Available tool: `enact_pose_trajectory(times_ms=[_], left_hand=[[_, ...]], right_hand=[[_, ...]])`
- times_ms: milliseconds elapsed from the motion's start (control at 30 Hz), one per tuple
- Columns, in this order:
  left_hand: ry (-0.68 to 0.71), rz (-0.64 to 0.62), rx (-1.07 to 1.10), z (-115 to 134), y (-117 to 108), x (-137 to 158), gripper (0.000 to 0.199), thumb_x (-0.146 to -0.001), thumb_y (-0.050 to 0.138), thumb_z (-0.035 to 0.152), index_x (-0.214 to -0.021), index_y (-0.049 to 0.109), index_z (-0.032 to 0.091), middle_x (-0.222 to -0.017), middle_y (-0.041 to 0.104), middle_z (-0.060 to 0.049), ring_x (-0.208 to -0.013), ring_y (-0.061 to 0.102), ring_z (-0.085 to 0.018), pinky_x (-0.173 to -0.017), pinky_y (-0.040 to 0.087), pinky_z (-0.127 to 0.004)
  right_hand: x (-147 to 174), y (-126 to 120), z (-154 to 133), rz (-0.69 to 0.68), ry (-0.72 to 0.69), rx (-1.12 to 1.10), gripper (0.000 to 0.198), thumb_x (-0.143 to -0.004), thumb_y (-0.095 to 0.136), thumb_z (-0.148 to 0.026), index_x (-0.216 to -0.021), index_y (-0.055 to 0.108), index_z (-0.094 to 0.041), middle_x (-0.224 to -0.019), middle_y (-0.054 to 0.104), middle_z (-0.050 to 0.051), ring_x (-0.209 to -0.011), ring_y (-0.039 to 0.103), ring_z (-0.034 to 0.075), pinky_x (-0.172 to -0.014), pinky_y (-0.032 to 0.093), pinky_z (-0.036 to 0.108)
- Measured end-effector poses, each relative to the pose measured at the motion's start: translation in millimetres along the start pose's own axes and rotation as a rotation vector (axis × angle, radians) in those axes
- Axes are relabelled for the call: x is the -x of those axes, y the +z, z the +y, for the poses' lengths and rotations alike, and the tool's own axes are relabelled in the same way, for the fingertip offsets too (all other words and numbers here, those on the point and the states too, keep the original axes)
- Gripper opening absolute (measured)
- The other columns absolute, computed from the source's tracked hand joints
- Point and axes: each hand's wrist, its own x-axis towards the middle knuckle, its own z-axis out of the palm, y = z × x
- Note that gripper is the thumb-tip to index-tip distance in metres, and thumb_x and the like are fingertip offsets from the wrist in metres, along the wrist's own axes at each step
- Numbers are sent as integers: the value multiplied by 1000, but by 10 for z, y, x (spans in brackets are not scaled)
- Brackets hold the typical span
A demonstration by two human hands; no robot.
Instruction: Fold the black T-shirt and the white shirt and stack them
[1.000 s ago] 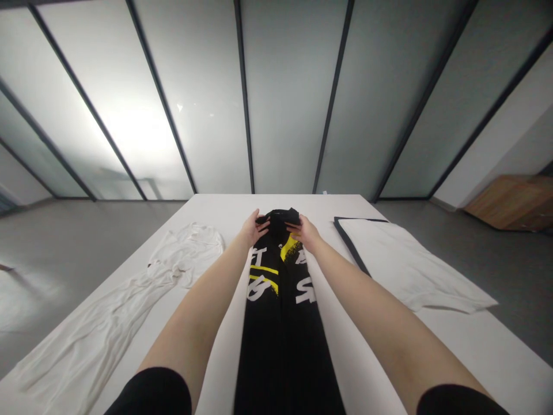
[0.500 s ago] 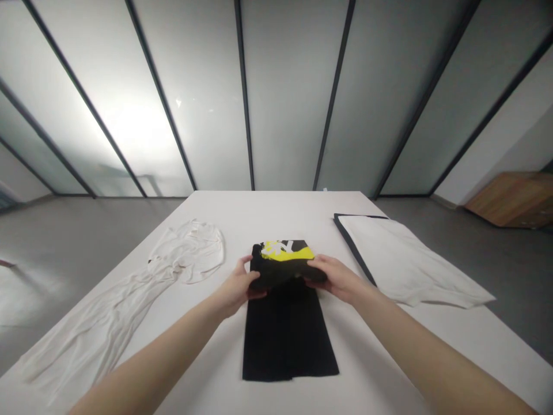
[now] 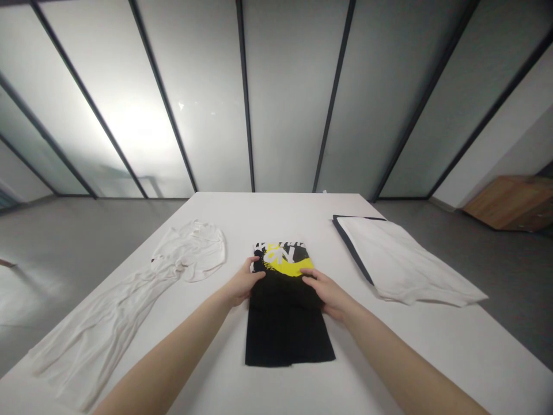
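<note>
A black T-shirt with a yellow and white print lies folded into a narrow strip, its printed part turned up at the far end. At its left edge, my left hand is closed on the cloth, with the thumb on top and other fingers partly hidden. My right hand holds the opposite edge, fingertips resting on the black cloth just below the yellow print.
The white table carries a crumpled white garment on the left, its long part trailing toward me. On the right lies a flat white garment over a dark one. A wooden cabinet stands beyond, right.
The lifted, curled fold of the T-shirt has come down flatter, and more of its print shows. Both hands have lowered with it, still at the two edges.
</note>
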Motion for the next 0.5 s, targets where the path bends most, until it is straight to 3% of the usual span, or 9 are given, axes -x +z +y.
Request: enact_pose_trajectory(times_ms=[100, 233, 367, 500], left_hand=[[112, 86, -81, 19, -9, -193, 70, -83, 76, 18, -146, 47, 28, -86, 75, -3, -67, 71, -19, -61, 55, -25], [182, 235, -99, 279, 0, -471, 63, -84, 74, 16, -142, 51, 26, -78, 72, 0, -62, 68, -18, -62, 55, -26], [169, 165, -127, 489, 10, -429, 52, -82, 76, 17, -130, 59, 25, -77, 70, 1, -60, 65, -15, -57, 51, -22], [252, 106, -130, 356, -40, -127, 41, -84, 74, 24, -124, 64, 24, -73, 66, 2, -58, 60, -13, -50, 42, -18]], right_hand=[[-143, 79, -28, 68, -81, 20, 28, -88, 66, -23, -116, 71, -25, -107, 78, 4, -93, 74, 20, -70, 58, 25], [-376, 199, -262, 134, -144, 8, 27, -88, 62, -18, -113, 70, -24, -100, 77, 2, -85, 72, 18, -63, 54, 22], [-400, 245, -412, 129, -155, -31, 29, -87, 59, -14, -112, 68, -25, -96, 76, 1, -81, 71, 17, -59, 53, 21], [-151, 176, -212, 44, -121, -103, 32, -90, 60, -18, -119, 66, -30, -102, 77, 2, -86, 73, 19, -60, 58, 25]])
